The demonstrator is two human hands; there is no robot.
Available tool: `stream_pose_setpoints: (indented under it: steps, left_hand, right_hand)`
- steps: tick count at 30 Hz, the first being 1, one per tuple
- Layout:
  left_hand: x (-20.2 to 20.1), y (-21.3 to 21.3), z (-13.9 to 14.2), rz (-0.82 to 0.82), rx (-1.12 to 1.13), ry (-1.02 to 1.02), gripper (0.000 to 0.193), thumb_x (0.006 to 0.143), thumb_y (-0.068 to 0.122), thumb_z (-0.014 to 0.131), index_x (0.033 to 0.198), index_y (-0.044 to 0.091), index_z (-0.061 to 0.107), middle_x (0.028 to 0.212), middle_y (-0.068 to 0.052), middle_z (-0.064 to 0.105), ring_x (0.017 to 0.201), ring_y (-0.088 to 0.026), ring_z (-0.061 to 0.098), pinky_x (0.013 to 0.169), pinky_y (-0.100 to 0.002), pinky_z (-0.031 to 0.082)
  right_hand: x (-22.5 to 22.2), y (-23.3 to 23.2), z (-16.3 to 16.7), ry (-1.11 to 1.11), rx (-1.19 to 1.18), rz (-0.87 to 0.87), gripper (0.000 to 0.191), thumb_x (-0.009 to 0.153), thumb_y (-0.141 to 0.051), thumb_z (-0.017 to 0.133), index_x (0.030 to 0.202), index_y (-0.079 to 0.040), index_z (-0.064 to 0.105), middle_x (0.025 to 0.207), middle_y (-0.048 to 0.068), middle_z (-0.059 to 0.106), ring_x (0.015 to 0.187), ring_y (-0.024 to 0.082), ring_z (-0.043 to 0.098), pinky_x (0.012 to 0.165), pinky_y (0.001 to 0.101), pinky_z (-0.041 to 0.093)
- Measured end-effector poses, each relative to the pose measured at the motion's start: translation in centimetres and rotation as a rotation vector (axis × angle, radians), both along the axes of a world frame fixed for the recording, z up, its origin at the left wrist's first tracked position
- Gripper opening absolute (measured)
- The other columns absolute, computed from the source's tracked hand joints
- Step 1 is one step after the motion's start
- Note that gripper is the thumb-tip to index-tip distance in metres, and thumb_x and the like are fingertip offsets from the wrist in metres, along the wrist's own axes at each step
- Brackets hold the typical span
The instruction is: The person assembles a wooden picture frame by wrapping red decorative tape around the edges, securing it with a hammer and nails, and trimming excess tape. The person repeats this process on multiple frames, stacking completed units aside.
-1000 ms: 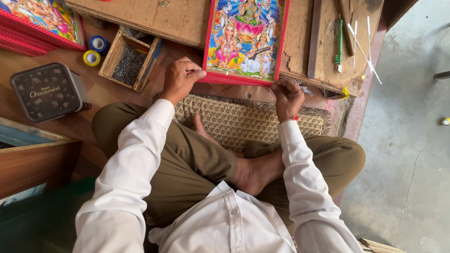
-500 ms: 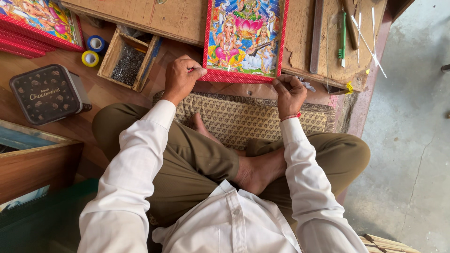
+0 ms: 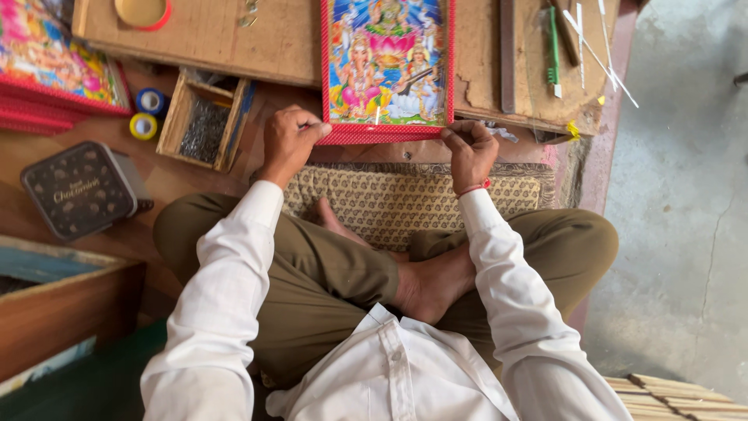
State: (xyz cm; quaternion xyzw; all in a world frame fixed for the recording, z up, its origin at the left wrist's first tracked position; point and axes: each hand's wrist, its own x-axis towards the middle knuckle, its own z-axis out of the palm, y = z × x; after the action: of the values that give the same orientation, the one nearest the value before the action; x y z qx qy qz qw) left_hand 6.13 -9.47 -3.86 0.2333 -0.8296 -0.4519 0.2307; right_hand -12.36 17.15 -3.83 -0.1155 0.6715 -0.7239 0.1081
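Note:
A colourful picture in a red patterned frame [image 3: 387,70] lies on a low wooden board [image 3: 257,39] in front of me. My left hand [image 3: 289,144] pinches the frame's near left corner. At the near right corner, my right hand [image 3: 468,153] grips the frame's lower edge. I sit cross-legged in olive trousers and a white shirt on a woven mat [image 3: 405,199].
A small wooden box of dark nails [image 3: 204,119] sits left of the frame, with two tape rolls [image 3: 148,113] beside it. A dark tin [image 3: 82,189] and a stack of red-framed pictures [image 3: 54,70] lie at the left. Tools and thin sticks [image 3: 576,39] rest on the board's right end.
The view has shifted so the frame sits more centred and higher. Both hands stay on the frame's near edge, the right one having slid closer to its corner.

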Motion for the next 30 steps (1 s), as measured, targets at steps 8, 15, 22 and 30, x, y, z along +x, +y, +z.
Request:
stream_pose_setpoints:
  steps: [8,15,22,30]
  left_hand:
    - [-0.4,2.0,0.2,0.042,0.343,-0.044,0.014,0.081,0.012,0.083,0.083,-0.001,0.079,0.073,-0.008,0.076,0.064,-0.011,0.068,0.061,-0.028,0.053]
    - [-0.2,2.6,-0.2,0.040,0.426,-0.020,0.013,0.082,0.010,0.077,0.084,-0.003,0.079,0.071,-0.005,0.074,0.066,-0.009,0.064,0.062,-0.027,0.050]
    - [-0.3,2.4,-2.1,-0.003,0.531,0.060,0.013,0.088,0.007,0.070,0.086,-0.005,0.075,0.076,-0.004,0.070,0.072,-0.007,0.060,0.063,-0.027,0.049]
    - [-1.0,3.6,-1.6,0.009,0.613,0.092,0.013,0.086,0.008,0.075,0.089,-0.004,0.077,0.081,-0.003,0.073,0.074,-0.006,0.063,0.066,-0.025,0.051]
  right_hand:
    - [-0.7,-2.9,-0.3,-0.268,-0.309,-0.363,0.018,0.085,0.005,0.076,0.102,0.006,0.070,0.091,0.011,0.074,0.074,0.017,0.069,0.065,0.0284,0.060]
    - [6.8,-8.7,-1.1,-0.309,-0.103,-0.340,0.050,0.087,-0.007,0.087,0.126,0.005,0.060,0.115,0.018,0.065,0.089,0.020,0.064,0.072,0.0306,0.054]
    - [12.9,-13.9,-1.4,-0.380,-0.285,-0.180,0.044,0.080,-0.010,0.086,0.115,0.003,0.063,0.103,0.015,0.073,0.083,0.022,0.071,0.072,0.0332,0.060]
    - [3.1,-0.2,-1.4,0.156,0.088,-0.331,0.031,0.087,-0.009,0.076,0.116,-0.002,0.066,0.113,0.009,0.074,0.101,0.019,0.071,0.089,0.0320,0.059]
